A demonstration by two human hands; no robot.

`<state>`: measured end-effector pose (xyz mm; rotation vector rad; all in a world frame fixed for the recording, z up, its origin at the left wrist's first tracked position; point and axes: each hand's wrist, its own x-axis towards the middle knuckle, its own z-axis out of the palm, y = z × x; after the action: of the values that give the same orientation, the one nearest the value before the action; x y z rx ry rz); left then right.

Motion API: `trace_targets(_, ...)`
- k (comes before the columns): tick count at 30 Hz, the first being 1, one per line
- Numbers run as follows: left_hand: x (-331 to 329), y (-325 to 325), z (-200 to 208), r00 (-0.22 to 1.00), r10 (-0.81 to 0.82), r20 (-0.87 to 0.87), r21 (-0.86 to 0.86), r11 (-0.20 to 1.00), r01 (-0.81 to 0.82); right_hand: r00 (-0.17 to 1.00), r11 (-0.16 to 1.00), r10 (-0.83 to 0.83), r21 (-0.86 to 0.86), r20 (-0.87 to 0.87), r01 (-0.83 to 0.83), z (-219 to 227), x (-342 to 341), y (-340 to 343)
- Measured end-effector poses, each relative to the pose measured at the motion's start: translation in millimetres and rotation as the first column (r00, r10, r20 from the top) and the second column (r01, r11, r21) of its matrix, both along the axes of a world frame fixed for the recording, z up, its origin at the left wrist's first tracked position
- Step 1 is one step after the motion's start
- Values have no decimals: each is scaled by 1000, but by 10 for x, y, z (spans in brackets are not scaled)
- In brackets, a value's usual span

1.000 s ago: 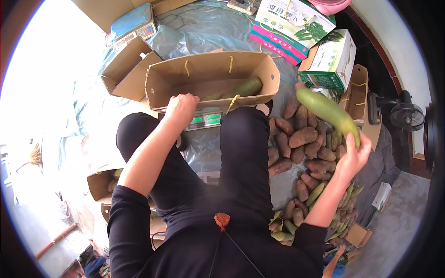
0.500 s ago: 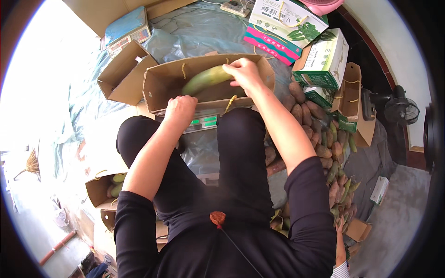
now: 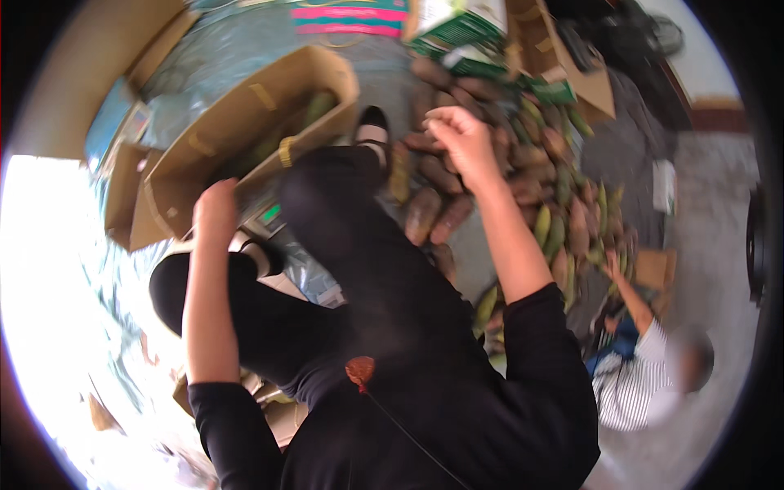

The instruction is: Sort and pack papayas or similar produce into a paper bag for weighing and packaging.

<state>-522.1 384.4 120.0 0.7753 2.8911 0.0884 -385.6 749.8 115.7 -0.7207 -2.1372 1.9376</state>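
A long cardboard box (image 3: 189, 124) with yellow cord handles stands tilted across the view at left. Inside, a green radish (image 3: 320, 104) shows near its far right end; other contents are in shadow. My left hand (image 3: 216, 211) is at the near rim, its fingers bent over the edge. Away from the box, my right hand (image 3: 464, 140) hovers over a heap of brown, oblong root vegetables (image 3: 425, 214). Its fingers are loosely bent and apart, somewhat blurred, with nothing visible in them. A scale with a green display (image 3: 270, 214) peeks out under the box.
Long green radishes (image 3: 554, 233) lie among the brown roots at right. A co-worker in a striped shirt (image 3: 625, 396) reaches into the heap from the lower right. Green-and-white cartons (image 3: 465, 37) stand at the back, and a smaller open cardboard box (image 3: 126, 192) at far left.
My view has turned right. My right hand has let go of the green radish in the box and moved over the heap. My left hand remains at the box rim.
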Motion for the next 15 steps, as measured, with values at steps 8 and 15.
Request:
trace_targets(8,49,199,119,990,26,140,-30,999,-23,892,947,-47,304,449,-103,-1715,2041,-206)
trace_targets(15,25,169,97,972,127,200,-62,991,-116,560,806,202,189,803,-561,-2299,2958,-518)
